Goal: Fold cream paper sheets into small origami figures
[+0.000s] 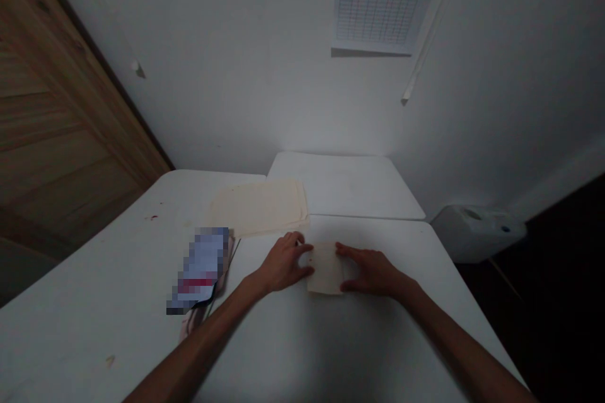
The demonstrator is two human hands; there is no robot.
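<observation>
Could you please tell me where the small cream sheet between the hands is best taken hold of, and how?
Probably by its side edges, the left hand coming from the left and the right hand from the right: the small cream sheet looks thin and lies nearly flat on the white table.

A plain workroom is suggested, though whether it is part of a home or of an office cannot be told. A white table (pixel 118 264) is set against a white wall (pixel 227 63), on which a printed chart (pixel 380 9) with ruled rows and columns is hung. Pale sheets (pixel 259 204) are stacked on the tabletop. At the left, knotted wooden boards (pixel 51 119), possibly a door, are seen.
</observation>
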